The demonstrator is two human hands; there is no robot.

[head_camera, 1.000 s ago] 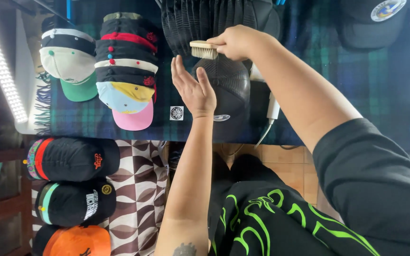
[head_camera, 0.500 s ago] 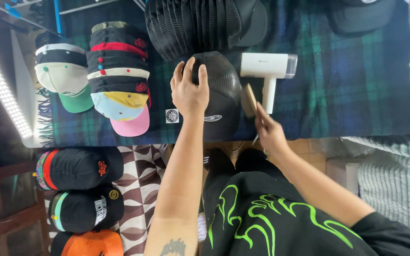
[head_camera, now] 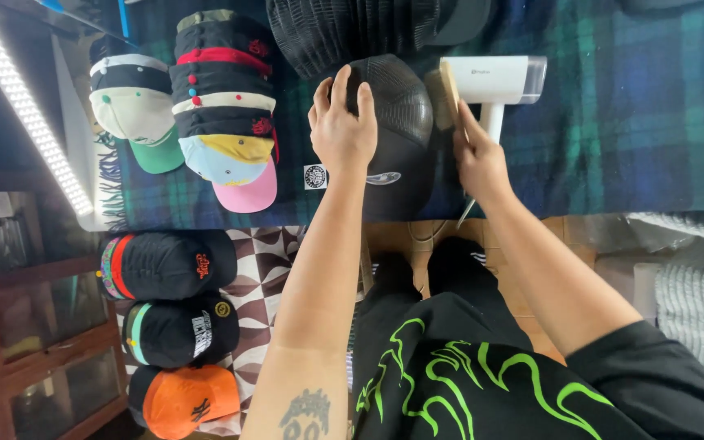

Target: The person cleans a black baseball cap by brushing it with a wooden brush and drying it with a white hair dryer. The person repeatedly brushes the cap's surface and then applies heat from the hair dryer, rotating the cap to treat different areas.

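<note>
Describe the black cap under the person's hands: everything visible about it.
The black cap has a mesh-like textured crown and a dark brim bearing a small oval sticker. It lies on the green and blue plaid cloth, below a stack of similar black caps. The left hand rests spread on its crown. The right hand holds a wooden brush against its right side.

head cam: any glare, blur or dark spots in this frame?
Head view: the LED strip at far left is blown out to white; the shelf under it sits in shadow. The left hand, black cap and brush in the right hand are evenly lit and sharp.
</note>
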